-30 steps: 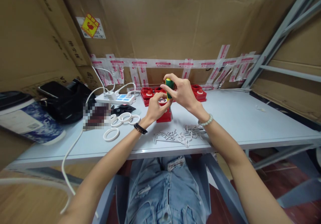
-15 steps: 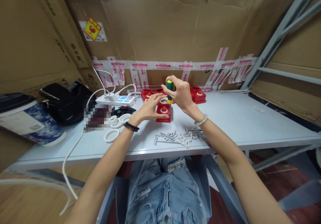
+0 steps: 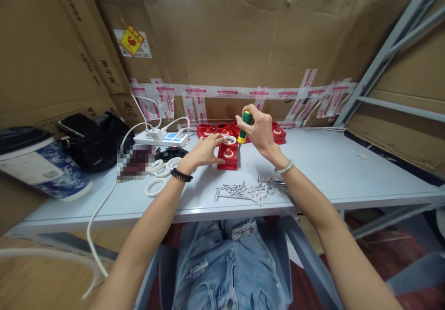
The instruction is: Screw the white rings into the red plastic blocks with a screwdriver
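My right hand (image 3: 260, 130) is wrapped round a screwdriver (image 3: 245, 127) with a green and yellow handle. The tool tilts, its shaft pointing down beside the right edge of a red plastic part (image 3: 228, 161). A white ring (image 3: 230, 140) lies on the far half of this part, and a round red knob with a pale rim sits on its near half. My left hand (image 3: 207, 151) steadies the part from the left, thumb at the front and fingers over the back. More red parts (image 3: 278, 135) stand behind both hands.
Screws (image 3: 236, 189) and white cord bits lie near the table's front edge. Several white rings (image 3: 155, 187) are at left, before a power strip (image 3: 162, 138). A black bag (image 3: 86, 148) and a large cup (image 3: 45, 166) stand far left. Cardboard (image 3: 222, 36) walls the back.
My right hand has shifted slightly right, and the screwdriver has gone from upright to tilted, its handle leaning right. The white ring shows more fully. My left hand stays on the red part.
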